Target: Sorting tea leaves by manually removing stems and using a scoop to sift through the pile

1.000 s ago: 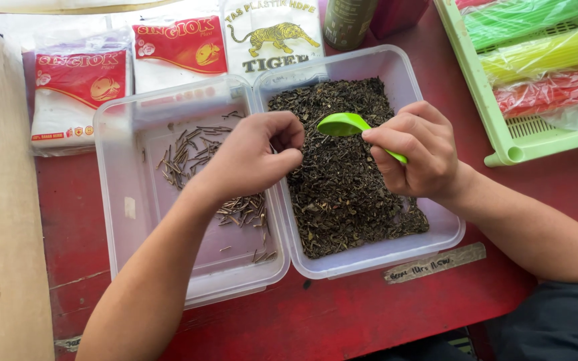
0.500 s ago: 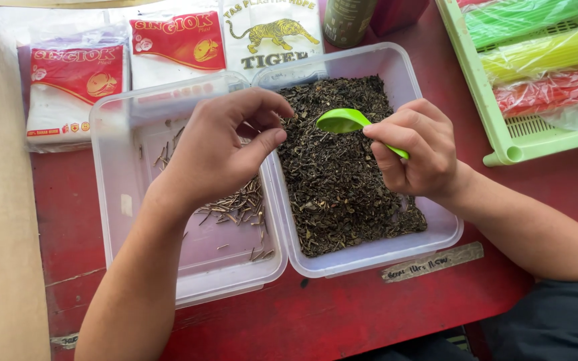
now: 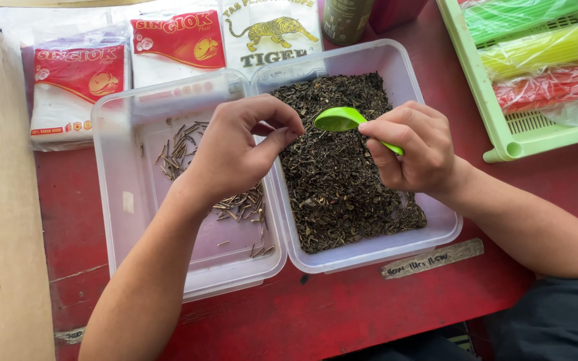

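My left hand (image 3: 239, 152) hovers over the seam between two clear plastic trays, its fingers curled and thumb and forefinger pinched together; nothing shows between them. The left tray (image 3: 135, 220) holds a scatter of thin brown stems (image 3: 180, 148). The right tray (image 3: 439, 230) is filled with dark dried tea leaves (image 3: 342, 187). My right hand (image 3: 415, 148) grips the handle of a bright green plastic spoon (image 3: 338, 119), its empty bowl held just above the leaves near the left fingertips.
Red-and-white packets (image 3: 78, 83) and a white bag with a tiger picture (image 3: 272, 30) lie behind the trays, beside a dark bottle (image 3: 346, 17). A light green basket (image 3: 496, 127) of coloured straw bundles sits at the right. A wooden board (image 3: 1, 234) borders the red table (image 3: 342, 314).
My left hand swung left over the stem tray with fingers loosened, then came back toward the leaves and pinched again. The right hand and spoon barely moved.
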